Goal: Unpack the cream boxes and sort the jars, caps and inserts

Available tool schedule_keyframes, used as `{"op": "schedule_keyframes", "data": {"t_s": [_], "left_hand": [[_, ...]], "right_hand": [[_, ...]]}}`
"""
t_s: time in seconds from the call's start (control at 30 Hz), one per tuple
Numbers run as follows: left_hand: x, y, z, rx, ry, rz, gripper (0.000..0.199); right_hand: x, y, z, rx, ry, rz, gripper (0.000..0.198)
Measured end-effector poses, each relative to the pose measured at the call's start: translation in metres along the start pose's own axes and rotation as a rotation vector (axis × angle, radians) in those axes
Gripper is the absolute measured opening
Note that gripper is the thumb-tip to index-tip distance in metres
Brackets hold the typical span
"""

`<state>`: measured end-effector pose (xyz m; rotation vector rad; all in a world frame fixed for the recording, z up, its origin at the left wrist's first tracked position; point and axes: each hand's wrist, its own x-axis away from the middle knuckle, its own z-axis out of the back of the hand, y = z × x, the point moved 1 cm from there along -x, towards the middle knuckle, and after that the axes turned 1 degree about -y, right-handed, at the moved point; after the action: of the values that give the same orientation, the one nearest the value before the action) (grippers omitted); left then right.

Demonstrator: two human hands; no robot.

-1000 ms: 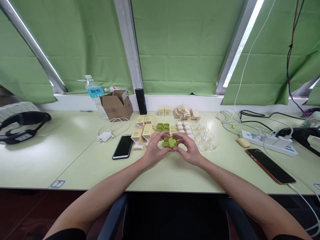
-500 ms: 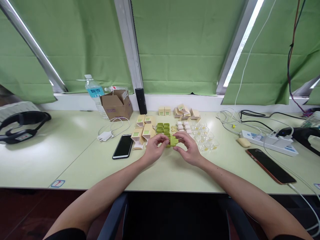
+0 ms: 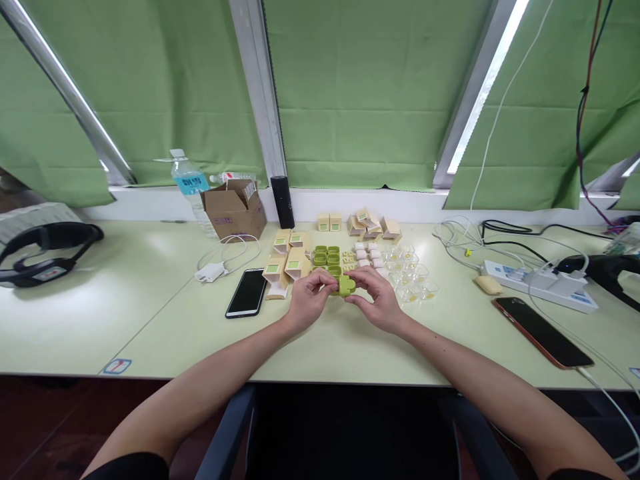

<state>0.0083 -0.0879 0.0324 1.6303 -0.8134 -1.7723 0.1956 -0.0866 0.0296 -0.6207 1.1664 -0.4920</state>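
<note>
Over the near middle of the table is a small green plastic case (image 3: 347, 286) with a rounded, lobed outline. My left hand (image 3: 311, 297) pinches its left side between thumb and fingers. From the right, my right hand (image 3: 376, 297) has its thumb and index finger closed on the case's edges. Just beyond my fingers sit several small green square cups (image 3: 326, 255) in rows. Tiny yellow pieces (image 3: 349, 258), white rounded blocks (image 3: 367, 255) and clear plastic cups (image 3: 410, 275) lie to the right of them. Cream cardboard boxes (image 3: 295, 261) stand to the left.
More cream boxes (image 3: 370, 225) are at the back. A phone (image 3: 246, 293), a white charger (image 3: 211, 272), a brown carton (image 3: 235, 210) and a water bottle (image 3: 191, 187) stand left. On the right are a power strip (image 3: 540, 287), another phone (image 3: 543, 332) and loose cables.
The green case has turned and closed up between my hands, now looking more compact. My right fingers have moved slightly left onto it. Everything else on the table stays put.
</note>
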Motion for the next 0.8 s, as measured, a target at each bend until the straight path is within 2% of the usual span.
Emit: {"op": "schedule_keyframes", "data": {"t_s": [0.3,0.47,0.8], "left_hand": [[0.003,0.001,0.000,-0.025,-0.012,-0.015,0.026],[0.003,0.003,-0.003,-0.005,0.004,0.007,0.026],[0.003,0.007,0.003,-0.140,0.004,-0.112,0.015]], "right_hand": [[0.001,0.005,-0.002,-0.122,0.002,-0.066,0.038],[-0.001,0.009,-0.001,-0.229,0.027,-0.172,0.041],[0.000,0.013,0.003,-0.318,0.026,-0.262,0.044]]}}
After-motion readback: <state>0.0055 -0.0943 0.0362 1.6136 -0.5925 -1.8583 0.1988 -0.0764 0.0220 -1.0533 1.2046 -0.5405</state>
